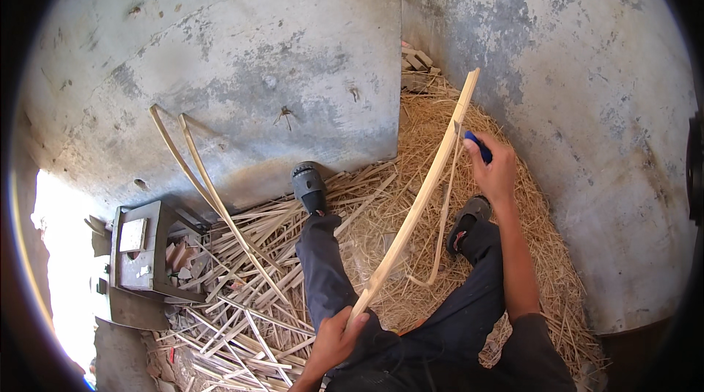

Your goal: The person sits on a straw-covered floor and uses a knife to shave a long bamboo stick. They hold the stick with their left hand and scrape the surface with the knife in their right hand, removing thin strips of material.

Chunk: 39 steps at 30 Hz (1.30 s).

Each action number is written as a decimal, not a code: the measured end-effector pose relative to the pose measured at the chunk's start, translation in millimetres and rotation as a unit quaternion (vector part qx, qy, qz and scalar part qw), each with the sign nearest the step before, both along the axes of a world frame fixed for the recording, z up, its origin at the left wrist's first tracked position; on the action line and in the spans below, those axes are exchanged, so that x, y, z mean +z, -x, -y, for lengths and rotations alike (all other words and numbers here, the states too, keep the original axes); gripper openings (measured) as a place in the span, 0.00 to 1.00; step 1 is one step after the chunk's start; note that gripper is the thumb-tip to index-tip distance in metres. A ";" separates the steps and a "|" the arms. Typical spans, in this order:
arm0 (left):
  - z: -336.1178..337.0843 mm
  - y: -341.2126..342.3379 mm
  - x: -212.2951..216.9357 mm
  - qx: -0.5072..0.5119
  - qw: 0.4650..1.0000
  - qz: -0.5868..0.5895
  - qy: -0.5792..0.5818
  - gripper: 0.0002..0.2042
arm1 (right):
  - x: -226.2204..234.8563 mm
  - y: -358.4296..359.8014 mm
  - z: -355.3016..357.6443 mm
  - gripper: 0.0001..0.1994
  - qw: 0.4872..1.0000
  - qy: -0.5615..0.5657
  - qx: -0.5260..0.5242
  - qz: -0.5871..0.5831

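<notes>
My left hand (337, 339) is closed around the lower end of a long pale split bamboo strip (415, 220), just above my lap. The strip slants up and to the right, its far end close to the right-hand wall. My right hand (493, 172) grips a knife by its blue handle (478, 147). The short blade (458, 128) touches the strip near its upper end. From there a thin peeled sliver (442, 223) hangs down and curls at its tip, between my legs. My fingers hide part of the handle.
Two thin strips (220, 205) lean on the left wall (242, 62). Loose slats (249, 319) lie at the left, beside a grey metal box (145, 253) containing rubble. Straw-like shavings (546, 275) are heaped along the right wall (579, 172). My shoes (309, 181) stand among the scraps.
</notes>
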<state>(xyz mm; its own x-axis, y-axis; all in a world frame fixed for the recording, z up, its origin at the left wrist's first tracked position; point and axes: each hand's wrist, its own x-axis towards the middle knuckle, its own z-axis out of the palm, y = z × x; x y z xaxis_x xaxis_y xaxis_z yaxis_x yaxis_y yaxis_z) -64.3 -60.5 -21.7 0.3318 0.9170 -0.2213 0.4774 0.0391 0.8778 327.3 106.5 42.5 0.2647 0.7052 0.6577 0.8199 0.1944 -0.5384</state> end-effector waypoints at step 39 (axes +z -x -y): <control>-68.4 -30.3 -4.7 0.117 0.987 0.090 -0.063 0.15 | -0.6 50.4 42.5 0.17 0.987 0.105 0.121 0.032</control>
<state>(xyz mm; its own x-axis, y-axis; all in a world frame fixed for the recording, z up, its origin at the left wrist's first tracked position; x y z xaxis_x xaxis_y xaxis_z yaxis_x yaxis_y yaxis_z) -33.9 7.9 -26.3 0.1307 0.9898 -0.0566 0.3041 0.0143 0.9525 276.8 64.0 41.8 0.0346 0.8651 0.5003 0.7970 0.2782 -0.5361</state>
